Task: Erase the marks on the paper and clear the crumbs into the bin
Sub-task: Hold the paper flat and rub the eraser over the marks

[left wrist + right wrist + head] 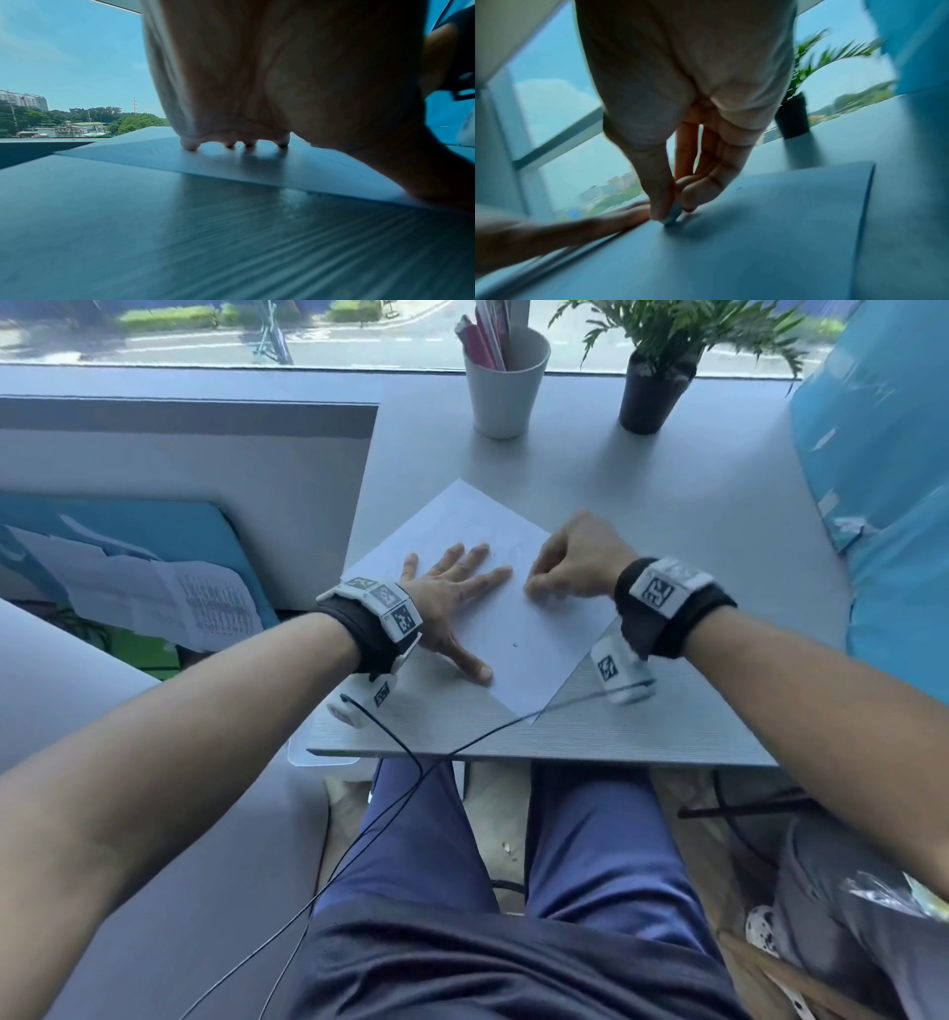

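Observation:
A white sheet of paper (518,629) lies askew on the grey table (642,505), with faint pencil marks near its middle and a small dark crumb (515,645) lower down. My left hand (452,593) lies flat on the paper's left part, fingers spread, pressing it down; its fingertips (191,145) touch the paper (257,164). My right hand (560,567) pinches a small pale eraser (673,213) between thumb and fingers, its tip against the paper (770,213), just right of the left hand's fingertips (628,211). The right wrist view is motion-blurred. No bin is clearly in view.
A white cup (506,382) holding pens and a black-potted plant (652,387) stand at the table's far edge by the window. A blue bag (883,480) lies along the right side. A grey partition (179,469) borders the left. Cables (400,752) hang over the front edge.

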A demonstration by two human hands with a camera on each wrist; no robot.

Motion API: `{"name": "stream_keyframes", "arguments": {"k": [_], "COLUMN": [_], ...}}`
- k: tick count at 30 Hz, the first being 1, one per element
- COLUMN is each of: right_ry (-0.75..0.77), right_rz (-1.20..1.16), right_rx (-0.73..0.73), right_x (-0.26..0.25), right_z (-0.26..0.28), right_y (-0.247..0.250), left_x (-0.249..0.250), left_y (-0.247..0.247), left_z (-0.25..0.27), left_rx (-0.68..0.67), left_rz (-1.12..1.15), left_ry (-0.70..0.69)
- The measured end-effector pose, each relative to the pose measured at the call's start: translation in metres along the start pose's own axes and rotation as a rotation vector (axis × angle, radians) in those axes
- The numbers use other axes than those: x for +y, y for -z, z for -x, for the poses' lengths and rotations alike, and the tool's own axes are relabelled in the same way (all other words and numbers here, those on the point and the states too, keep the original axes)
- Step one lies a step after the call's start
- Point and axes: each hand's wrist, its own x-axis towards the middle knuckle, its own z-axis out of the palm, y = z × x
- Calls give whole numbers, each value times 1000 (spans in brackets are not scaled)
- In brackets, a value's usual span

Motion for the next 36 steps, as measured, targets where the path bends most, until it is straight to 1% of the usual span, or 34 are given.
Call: {"name": "stream_keyframes", "arguments": {"k": [1,2,3,5,6,7,9,11,12,15,16,17,18,20,22,23,25,26,27,28,29,30,32,33,34,35,36], "right_ry": [-24,-15,17,98,107,87,11,1,25,107,106,88,56,-47,-116,-126,-135,-143,-151,-153,-156,-158,-165,-168,-165,-162,-156], "right_rz": [-7,8,35,74,74,64,22,9,24,70,63,51,35,24,48,50,52,52,51,53,53,47,21,7,2,8,23], "right_rx": [40,44,3,-124,-174,-180,-82,18,18,-121,-131,-87,-13,88,85,69,50,49,48,45,41,34,29,31,33,36,40], "right_x": [4,2,-1,-10,-10,-8,1,6,3,-8,-6,-2,5,19,33,38,41,41,41,40,40,41,43,43,43,43,42], "right_z": [-6,-6,0,21,25,22,10,5,10,38,38,33,25,11,6,6,7,7,5,3,1,0,-1,-2,-1,-1,0], "right_y": [5,2,-5,-21,-23,-19,-5,-1,-8,-28,-26,-20,-10,7,14,14,13,12,12,13,13,14,14,15,15,15,16], "left_x": [0,0,-1,-2,-2,-1,0,0,-1,-3,-2,-2,-1,-2,-3,-4,-3,1,8,19,32,46,73,81,84,81,73], "left_y": [0,1,1,0,-1,-1,0,1,1,0,-1,-1,0,1,2,3,9,12,15,15,11,4,-14,-25,-33,-36,-36], "left_z": [0,0,0,0,0,1,1,0,-1,-1,-1,-1,-1,1,4,6,10,13,16,19,21,24,30,31,30,28,25], "left_rx": [5,8,9,8,5,0,-3,4,7,11,10,8,10,19,21,20,41,73,116,157,180,167,68,22,-10,-20,-4], "left_rz": [2,1,-4,-15,-19,-19,-3,-1,-6,-37,-41,-41,-39,-49,-96,-133,-237,-306,-370,-405,-401,-372,-333,-312,-277,-249,-236], "left_ry": [1,2,1,-4,-6,-9,-10,-8,-7,-14,-21,-28,-34,-43,-50,-35,79,150,180,146,47,-95,-380,-469,-504,-501,-470]}}
